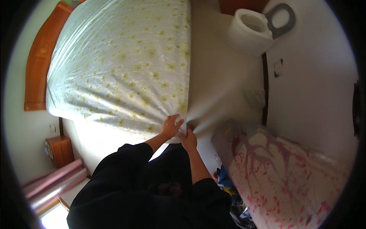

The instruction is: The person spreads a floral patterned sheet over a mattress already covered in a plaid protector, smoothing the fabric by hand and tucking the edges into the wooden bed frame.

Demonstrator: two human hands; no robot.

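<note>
A pale fitted sheet with yellow-green flowers [137, 65] covers the mattress of a bed, and folds fan out across it from the near right corner. At that corner my left hand [171, 126] lies on the sheet, fingers partly spread; whether it pinches cloth is not clear. Just right of it, my right hand [189, 140] grips the sheet's edge at the corner, thumb up, its fingers partly hidden. The two hands are close together. The mattress underside is hidden by the sheet.
An orange wooden headboard [43, 57] stands at the far left, a wooden nightstand [60, 150] below it. A white commode chair with raised grey seat [251, 31] stands by the right wall. Flower-patterned fabric [274, 177] covers something large at lower right, beside piled clothes [226, 179].
</note>
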